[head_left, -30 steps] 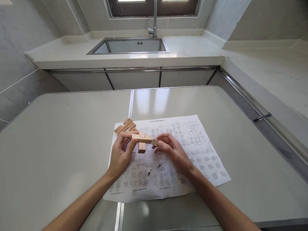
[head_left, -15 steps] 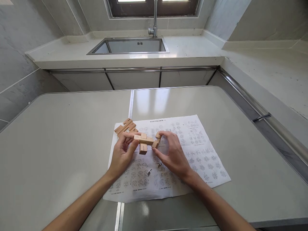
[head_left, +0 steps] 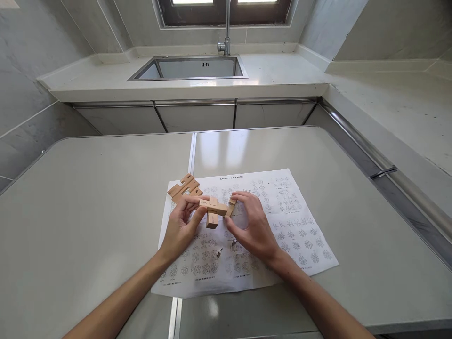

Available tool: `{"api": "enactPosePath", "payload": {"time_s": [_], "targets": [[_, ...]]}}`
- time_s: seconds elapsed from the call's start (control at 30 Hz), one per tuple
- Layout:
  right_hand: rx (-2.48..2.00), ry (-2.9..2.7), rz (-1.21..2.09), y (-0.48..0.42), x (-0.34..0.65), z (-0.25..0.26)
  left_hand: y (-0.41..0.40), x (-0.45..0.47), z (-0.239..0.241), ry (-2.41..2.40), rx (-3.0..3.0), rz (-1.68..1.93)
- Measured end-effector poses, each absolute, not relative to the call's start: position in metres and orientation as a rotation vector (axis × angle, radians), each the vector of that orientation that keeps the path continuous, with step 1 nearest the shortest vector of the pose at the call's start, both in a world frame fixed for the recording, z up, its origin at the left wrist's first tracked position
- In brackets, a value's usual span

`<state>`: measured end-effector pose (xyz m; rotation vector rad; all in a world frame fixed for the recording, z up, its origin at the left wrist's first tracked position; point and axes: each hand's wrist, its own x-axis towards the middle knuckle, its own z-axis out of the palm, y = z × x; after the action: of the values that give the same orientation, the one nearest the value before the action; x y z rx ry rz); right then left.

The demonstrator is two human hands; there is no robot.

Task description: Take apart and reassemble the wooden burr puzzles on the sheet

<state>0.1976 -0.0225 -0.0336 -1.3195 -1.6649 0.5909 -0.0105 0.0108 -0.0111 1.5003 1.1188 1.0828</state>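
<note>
Between thumb and fingers, my left hand (head_left: 182, 223) grips a few interlocked wooden puzzle pieces (head_left: 213, 207), joined crosswise, with one block end pointing down toward me. My right hand (head_left: 252, 223) pinches a single notched wooden piece (head_left: 231, 207), tilted, just right of the joined pieces. Its near end is close to the end of the crosswise bar; whether they touch I cannot tell. Beyond my left hand, several loose notched wooden pieces (head_left: 185, 186) with printed numbers lie side by side on the sheet's upper left corner. Both hands are above the printed sheet (head_left: 282, 245).
The sheet carries rows of small line diagrams and has small torn spots near its middle. It lies on a pale table (head_left: 106, 197) with a metal seam (head_left: 192, 153). Past the table are a counter with a steel sink (head_left: 197, 68) and a faucet (head_left: 226, 44).
The joined pieces in my left hand have shifted slightly right, toward the notched piece. That piece has turned a little in my right hand's pinch.
</note>
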Motion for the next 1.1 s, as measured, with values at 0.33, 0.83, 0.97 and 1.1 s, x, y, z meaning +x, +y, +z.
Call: {"api": "enactPosePath", "payload": {"time_s": [0.33,0.83,0.97,1.1], "targets": [[-1.182,-1.628,0.643,-0.026,0.196,-0.02,0.01,-0.011,-0.014,1.084,1.489,1.051],[-1.202,-1.599,0.642,-0.026,0.194,-0.019,0.011,-0.017,-0.018,0.911,1.554,0.956],[-1.196,-1.561,0.713,-0.026,0.195,-0.018,0.01,-0.016,-0.017,0.946,1.594,0.962],[-1.177,-1.502,0.83,-0.025,0.197,-0.016,0.009,-0.014,-0.014,0.928,1.627,0.97]]}}
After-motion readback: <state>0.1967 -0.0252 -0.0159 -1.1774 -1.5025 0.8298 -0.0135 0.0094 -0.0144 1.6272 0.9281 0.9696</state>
